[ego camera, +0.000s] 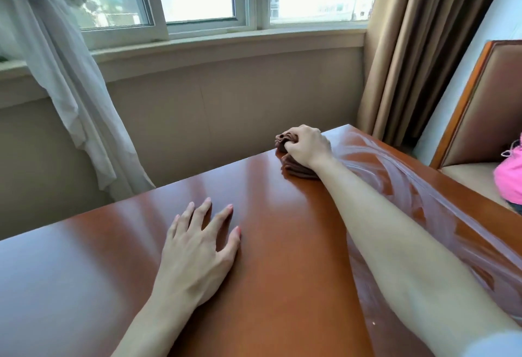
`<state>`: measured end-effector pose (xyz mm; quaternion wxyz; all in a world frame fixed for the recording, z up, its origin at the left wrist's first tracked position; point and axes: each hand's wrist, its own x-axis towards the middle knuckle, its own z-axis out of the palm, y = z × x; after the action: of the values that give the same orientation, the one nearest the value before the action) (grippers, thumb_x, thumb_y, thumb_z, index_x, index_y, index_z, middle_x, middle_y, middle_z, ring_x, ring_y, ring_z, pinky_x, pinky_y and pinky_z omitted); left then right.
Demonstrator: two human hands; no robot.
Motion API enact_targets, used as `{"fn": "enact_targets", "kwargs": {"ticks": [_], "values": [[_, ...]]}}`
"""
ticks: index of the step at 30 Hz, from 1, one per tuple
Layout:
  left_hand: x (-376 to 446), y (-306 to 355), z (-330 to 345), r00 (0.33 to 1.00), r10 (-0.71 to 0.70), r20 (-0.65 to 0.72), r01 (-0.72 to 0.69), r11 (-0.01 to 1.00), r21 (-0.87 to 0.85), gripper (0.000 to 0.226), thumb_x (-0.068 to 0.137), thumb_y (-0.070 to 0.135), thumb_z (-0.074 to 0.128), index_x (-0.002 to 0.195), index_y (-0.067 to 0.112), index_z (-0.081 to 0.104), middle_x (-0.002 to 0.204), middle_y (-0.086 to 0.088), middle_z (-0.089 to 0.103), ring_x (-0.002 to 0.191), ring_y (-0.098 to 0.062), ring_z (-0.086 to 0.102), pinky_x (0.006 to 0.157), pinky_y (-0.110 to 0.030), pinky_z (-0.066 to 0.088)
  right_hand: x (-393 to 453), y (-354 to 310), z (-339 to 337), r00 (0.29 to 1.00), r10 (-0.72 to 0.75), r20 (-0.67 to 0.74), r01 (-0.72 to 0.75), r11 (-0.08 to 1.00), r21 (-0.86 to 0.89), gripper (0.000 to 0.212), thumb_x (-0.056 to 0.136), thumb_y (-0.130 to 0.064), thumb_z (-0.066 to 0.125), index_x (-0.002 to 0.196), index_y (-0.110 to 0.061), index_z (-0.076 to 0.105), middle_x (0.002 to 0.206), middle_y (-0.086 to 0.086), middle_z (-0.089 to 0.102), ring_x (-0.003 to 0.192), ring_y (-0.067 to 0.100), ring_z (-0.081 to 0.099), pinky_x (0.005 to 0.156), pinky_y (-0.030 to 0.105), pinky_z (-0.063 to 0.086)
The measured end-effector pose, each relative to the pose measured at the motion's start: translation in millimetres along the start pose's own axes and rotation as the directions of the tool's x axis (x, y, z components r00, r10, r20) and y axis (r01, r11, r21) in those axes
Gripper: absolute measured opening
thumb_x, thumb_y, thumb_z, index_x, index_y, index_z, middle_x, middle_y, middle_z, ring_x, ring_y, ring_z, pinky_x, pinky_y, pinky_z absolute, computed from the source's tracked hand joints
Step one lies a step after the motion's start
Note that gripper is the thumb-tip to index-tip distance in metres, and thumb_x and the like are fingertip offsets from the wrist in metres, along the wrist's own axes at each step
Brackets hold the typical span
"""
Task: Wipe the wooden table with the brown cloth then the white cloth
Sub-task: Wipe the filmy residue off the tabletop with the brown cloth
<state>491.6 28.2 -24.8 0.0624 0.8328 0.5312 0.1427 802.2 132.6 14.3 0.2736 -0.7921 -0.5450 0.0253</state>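
While right hand (306,146) grips bunched brown cloth (295,166) at table (268,243) far edge, left hand (197,246) flat, fingers spread, nearer & to its left: keep cloth pressed, overlap wet streaks (395,170) right of forearm, work leftward; white cloth not seen.

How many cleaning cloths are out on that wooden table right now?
1. A bunched brown cloth sits at the far edge of the glossy wooden table, gripped by the right hand. No white cloth shows; it may be out of view.
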Motion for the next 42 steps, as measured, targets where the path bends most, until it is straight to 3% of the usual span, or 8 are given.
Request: {"fn": "enact_targets", "kwargs": {"ticks": [8, 14, 19, 24, 28, 33, 37, 42], "values": [[3, 2, -1, 0.999, -0.005, 0.046, 0.004, 1.0, 0.018, 0.061, 0.095, 0.067, 0.023, 0.153, 0.048, 0.029, 0.165, 0.005, 0.02, 0.153, -0.02, 0.011, 0.125, -0.041, 0.008, -91, -5, -14, 0.995, 0.024, -0.094, -0.027, 0.999, -0.036, 0.017, 0.084, -0.027, 0.055, 0.092, -0.02, 0.069, 0.1, 0.001, 0.065, 0.096, 0.035, 0.061, 0.071, 0.036, 0.045], [3, 2, -4, 0.998, 0.009, 0.069, -0.01, 1.0, 0.012, 0.056, 0.099, 0.061, 0.032, 0.152, 0.043, 0.035, 0.164, -0.002, 0.026, 0.152, -0.028, 0.017, 0.124, -0.045, 0.012, -265, -37, -50, 0.993, -0.115, -0.016, 0.115, 0.993, 0.036, 0.031, 0.086, -0.031, 0.059, 0.113, -0.035, 0.074, 0.131, -0.018, 0.064, 0.122, 0.017, 0.056, 0.092, 0.038, 0.052], [-2, 3, -9, 0.996, 0.024, 0.083, -0.024, 1.0, 0.006, 0.055, 0.1, 0.057, 0.034, 0.151, 0.039, 0.039, 0.162, -0.007, 0.029, 0.15, -0.032, 0.021, 0.123, -0.048, 0.014, -333, -49, -63, 0.986, -0.168, 0.003, 0.168, 0.984, 0.064, 0.036, 0.084, -0.031, 0.059, 0.116, -0.04, 0.073, 0.135, -0.021, 0.062, 0.127, 0.009, 0.052, 0.097, 0.034, 0.049], [-6, 4, -10, 0.997, 0.03, 0.069, -0.028, 0.999, -0.025, 0.054, 0.1, 0.054, 0.035, 0.151, 0.037, 0.04, 0.161, -0.008, 0.03, 0.15, -0.033, 0.02, 0.123, -0.049, 0.014, -279, -44, -55, 0.993, -0.114, -0.011, 0.114, 0.992, 0.058, 0.029, 0.088, -0.031, 0.057, 0.111, -0.036, 0.072, 0.12, -0.014, 0.066, 0.113, 0.022, 0.059, 0.09, 0.04, 0.052], [-1, 1, -4, 0.998, 0.053, 0.032, -0.052, 0.998, -0.027, 0.052, 0.1, 0.054, 0.036, 0.149, 0.037, 0.042, 0.161, -0.007, 0.031, 0.15, -0.032, 0.021, 0.122, -0.048, 0.016, -187, -24, -35, 0.999, -0.011, -0.052, 0.01, 1.0, -0.021, 0.01, 0.09, -0.031, 0.053, 0.081, -0.027, 0.055, 0.103, 0.002, 0.062, 0.098, 0.037, 0.06, 0.074, 0.039, 0.047], [6, -1, 1, 1.0, 0.025, 0.006, -0.025, 0.999, -0.024, 0.055, 0.098, 0.063, 0.029, 0.149, 0.045, 0.037, 0.163, 0.003, 0.028, 0.151, -0.025, 0.018, 0.123, -0.044, 0.016, -64, 6, -12, 0.993, 0.043, -0.114, -0.054, 0.995, -0.089, 0.014, 0.088, -0.028, 0.051, 0.082, -0.019, 0.059, 0.093, 0.003, 0.06, 0.091, 0.035, 0.059, 0.068, 0.036, 0.037], [2, 1, 2, 1.0, 0.015, -0.003, -0.015, 1.0, -0.016, 0.069, 0.089, 0.071, 0.011, 0.151, 0.048, 0.031, 0.164, 0.008, 0.023, 0.153, -0.019, 0.013, 0.124, -0.04, 0.012, 8, 27, -7, 0.99, 0.057, -0.128, -0.073, 0.99, -0.123, 0.018, 0.087, -0.029, 0.05, 0.087, -0.021, 0.066, 0.102, 0.004, 0.064, 0.102, 0.036, 0.061, 0.074, 0.036, 0.041], [7, 0, 3, 1.0, -0.001, 0.022, 0.002, 1.0, -0.017, 0.065, 0.092, 0.07, 0.016, 0.152, 0.048, 0.029, 0.165, 0.008, 0.02, 0.153, -0.018, 0.01, 0.124, -0.039, 0.009, 7, 24, -3, 0.983, 0.087, -0.16, -0.11, 0.984, -0.137, 0.021, 0.087, -0.028, 0.051, 0.091, -0.022, 0.071, 0.105, 0.006, 0.066, 0.103, 0.038, 0.061, 0.075, 0.037, 0.042]]}}
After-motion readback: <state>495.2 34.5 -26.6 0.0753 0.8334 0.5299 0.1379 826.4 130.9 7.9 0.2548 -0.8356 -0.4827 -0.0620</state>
